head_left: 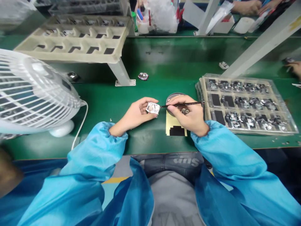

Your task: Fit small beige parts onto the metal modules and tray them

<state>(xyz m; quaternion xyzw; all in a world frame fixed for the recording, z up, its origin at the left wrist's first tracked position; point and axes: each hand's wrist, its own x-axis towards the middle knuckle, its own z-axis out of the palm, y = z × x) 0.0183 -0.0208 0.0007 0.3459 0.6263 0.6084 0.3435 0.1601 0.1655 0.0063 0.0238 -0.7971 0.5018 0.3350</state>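
Observation:
Between the thumb and fingers of my left hand [136,114] is a small white device part [153,108] with an oblong frame. My right hand [188,114] grips thin dark tweezers [182,104], their tip reaching to the right edge of the white part. Partly hidden under my right hand is a round dish [172,96] holding small metallic pieces [184,110]. Below the dish lies a yellow sheet [169,122] with black adhesive pieces [177,131] on it.
A tray [244,108] of small assemblies stands at right. At left are a white fan [35,94] and a raised tray [77,42] on a post [121,72]. A loose part [143,76] lies behind my hands. Another person's hand [295,67] shows at far right.

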